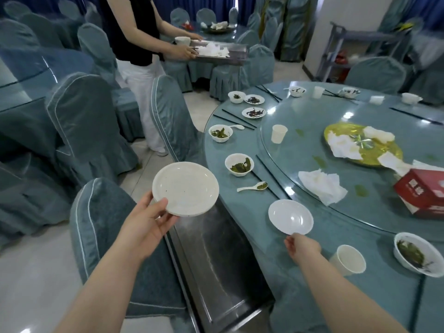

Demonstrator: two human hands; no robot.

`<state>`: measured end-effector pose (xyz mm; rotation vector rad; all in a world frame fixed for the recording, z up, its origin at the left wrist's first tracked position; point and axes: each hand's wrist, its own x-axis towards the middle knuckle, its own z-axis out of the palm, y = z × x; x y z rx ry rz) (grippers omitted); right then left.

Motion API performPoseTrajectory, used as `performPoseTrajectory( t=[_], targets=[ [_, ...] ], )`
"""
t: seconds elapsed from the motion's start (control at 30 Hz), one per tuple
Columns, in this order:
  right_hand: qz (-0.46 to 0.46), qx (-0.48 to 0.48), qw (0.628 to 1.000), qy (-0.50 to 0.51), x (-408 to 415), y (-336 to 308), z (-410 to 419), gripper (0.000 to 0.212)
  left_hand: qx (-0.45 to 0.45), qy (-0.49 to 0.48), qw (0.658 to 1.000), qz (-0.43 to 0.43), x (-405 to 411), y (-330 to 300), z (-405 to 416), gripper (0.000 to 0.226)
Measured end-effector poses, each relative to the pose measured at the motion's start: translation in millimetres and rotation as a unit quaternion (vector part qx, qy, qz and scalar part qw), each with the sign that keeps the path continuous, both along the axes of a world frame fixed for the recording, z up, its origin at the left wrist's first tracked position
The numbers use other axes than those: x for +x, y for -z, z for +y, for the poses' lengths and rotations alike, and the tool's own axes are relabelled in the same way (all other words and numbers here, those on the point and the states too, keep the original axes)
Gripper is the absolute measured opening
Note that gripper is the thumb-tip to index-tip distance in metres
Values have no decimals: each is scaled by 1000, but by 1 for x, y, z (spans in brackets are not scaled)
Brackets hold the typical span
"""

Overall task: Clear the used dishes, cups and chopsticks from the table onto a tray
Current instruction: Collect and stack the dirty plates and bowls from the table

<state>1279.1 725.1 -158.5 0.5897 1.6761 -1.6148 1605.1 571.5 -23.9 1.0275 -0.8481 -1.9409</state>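
Note:
My left hand [149, 224] grips a white plate [186, 188] by its near rim and holds it above a steel tray [216, 260] that lies between a chair and the table edge. My right hand [301, 246] pinches the near rim of an empty white bowl [290, 216] on the round teal table [324, 272]. Bowls with green leaves [239, 164] [219, 132] [418, 257], a white spoon [252, 187], dark chopsticks [268, 175] and paper cups [349, 259] [278, 133] lie around the table's rim.
A glass turntable [336, 152] carries crumpled napkins [322, 186], a gold dish [362, 144] and a red box [422, 193]. Covered chairs [101, 236] [173, 116] stand to the left. Another person [137, 56] carries a second tray [221, 52] at the back.

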Motion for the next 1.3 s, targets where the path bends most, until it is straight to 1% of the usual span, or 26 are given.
performPoseTrajectory(
  t=[0.03, 0.1, 0.2, 0.3, 0.47, 0.6, 0.7, 0.77, 0.83, 0.9, 1.03, 1.17, 1.3],
  targets=[
    [-7, 3, 1000, 17, 1, -3, -5, 34, 3, 5, 1000, 4, 1, -1, -4, 34],
    [-13, 15, 1000, 15, 6, -6, -10, 35, 7, 19, 1000, 8, 6, -5, -11, 33],
    [-27, 28, 999, -5, 21, -4, -8, 36, 8, 45, 999, 3, 16, -13, -22, 40],
    [-26, 26, 999, 10, 26, 1, -9, 39, -3, 64, 998, 3, 23, -20, -33, 42],
    [-24, 7, 999, 29, 21, 6, -10, 41, -2, 61, 998, 4, 20, -16, -44, 39],
    [-22, -9, 999, 43, 1, 11, -14, 43, -4, 52, 999, 4, 5, -13, -53, 37],
    [-5, -10, 1000, -20, -3, 10, -15, 38, -9, 42, 999, 13, -6, -9, -58, 34],
    [6, -18, 999, -36, -5, 5, -20, 34, -8, 33, 999, 15, -15, -7, -60, 36],
    [9, -27, 999, -31, -5, -4, -27, 23, -5, 25, 1000, 15, -23, -5, -61, 36],
    [26, -43, 998, -41, -4, -21, -36, 16, -1, 19, 1000, 17, -29, -2, -62, 37],
    [75, -79, 989, -99, 10, -64, -54, 6, -1, 16, 1000, 14, -34, 3, -62, 42],
    [130, -115, 967, -187, 40, -110, -84, 8, -8, 16, 1000, 21, -20, 3, -66, 41],
    [178, -147, 925, -302, 95, -145, -120, 6, -29, 25, 999, 31, 12, -2, -79, 36]
  ],
)
